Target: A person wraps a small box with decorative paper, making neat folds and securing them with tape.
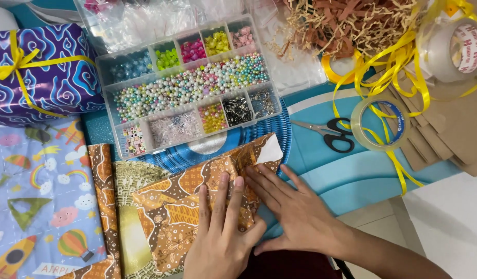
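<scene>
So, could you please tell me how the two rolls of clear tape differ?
The clear tape roll with the blue-lined core lies flat on the blue mat near the black-handled scissors; the clear tape roll with the red-printed core stands tilted on brown cardboard and looks thicker. Yellow ribbon crosses both.

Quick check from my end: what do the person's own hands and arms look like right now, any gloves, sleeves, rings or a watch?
Both are bare. The left hand has no glove and no ring visible, with short, unpainted nails. The right hand is likewise ungloved and ringless; its forearm, in view down to the bottom right edge, shows no sleeve, watch or bracelet. Only a little of the left wrist is in view, also uncovered.
</scene>
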